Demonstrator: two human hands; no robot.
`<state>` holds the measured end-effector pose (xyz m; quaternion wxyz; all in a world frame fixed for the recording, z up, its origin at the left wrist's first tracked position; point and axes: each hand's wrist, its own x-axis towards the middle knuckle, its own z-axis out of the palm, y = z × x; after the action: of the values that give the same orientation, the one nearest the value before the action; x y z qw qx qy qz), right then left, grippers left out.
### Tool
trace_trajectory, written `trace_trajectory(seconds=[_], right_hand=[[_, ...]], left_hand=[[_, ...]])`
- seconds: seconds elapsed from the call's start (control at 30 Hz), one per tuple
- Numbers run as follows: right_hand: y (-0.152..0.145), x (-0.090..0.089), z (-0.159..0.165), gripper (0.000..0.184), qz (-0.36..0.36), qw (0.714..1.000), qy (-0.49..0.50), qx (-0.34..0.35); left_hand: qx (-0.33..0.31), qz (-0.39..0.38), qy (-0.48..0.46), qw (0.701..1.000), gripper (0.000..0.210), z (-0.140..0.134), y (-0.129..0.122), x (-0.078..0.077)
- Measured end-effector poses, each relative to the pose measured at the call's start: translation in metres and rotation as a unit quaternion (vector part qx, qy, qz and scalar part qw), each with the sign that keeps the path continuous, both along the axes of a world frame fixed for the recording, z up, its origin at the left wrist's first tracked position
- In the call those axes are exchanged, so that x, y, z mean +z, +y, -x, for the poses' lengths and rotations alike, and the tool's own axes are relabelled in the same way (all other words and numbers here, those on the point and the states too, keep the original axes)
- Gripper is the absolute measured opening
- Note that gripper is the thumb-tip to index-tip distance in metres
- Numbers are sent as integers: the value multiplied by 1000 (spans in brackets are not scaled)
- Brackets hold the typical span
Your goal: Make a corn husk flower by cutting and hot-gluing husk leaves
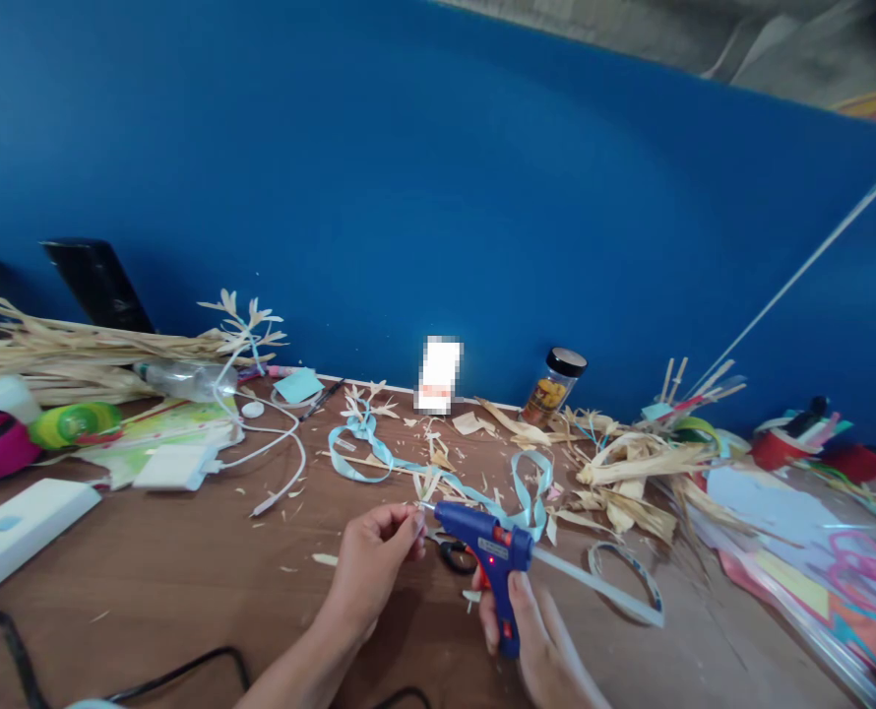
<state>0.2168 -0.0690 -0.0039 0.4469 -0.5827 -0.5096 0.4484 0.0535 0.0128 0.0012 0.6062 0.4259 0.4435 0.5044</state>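
Note:
My right hand is wrapped round the handle of a blue glue gun, whose small red light glows. A clear glue stick juts from its back end toward the right. The nozzle points left and reaches the fingertips of my left hand. That hand is closed in a pinch, and pale husk petals stick up just above its fingertips; the lower part of what it pinches is hidden. Behind the gun lies a light blue ribbon in loops. Scissors with black handles lie partly under the gun.
Husk strips are heaped on the right, near a jar with a black lid and a tape ring. On the left are a white power strip, a charger with cable and a husk flower. A blue partition stands behind.

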Motion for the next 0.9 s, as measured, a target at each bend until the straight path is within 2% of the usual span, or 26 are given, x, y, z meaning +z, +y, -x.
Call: trace_trajectory(seconds=[0.27,0.67,0.9], right_hand=[[1,-2,-2,50,-6,1000,-5,4],[1,-3,-2,50,-4,1000,4,0],[0,0,-4,47,-20,999,-31,3]], left_hand=[[13,15,-5,1000,21,0,1,2],[-4,35,-25,999,19,0,-1,4],[-15,46,-23,999,20,0,-2,6]])
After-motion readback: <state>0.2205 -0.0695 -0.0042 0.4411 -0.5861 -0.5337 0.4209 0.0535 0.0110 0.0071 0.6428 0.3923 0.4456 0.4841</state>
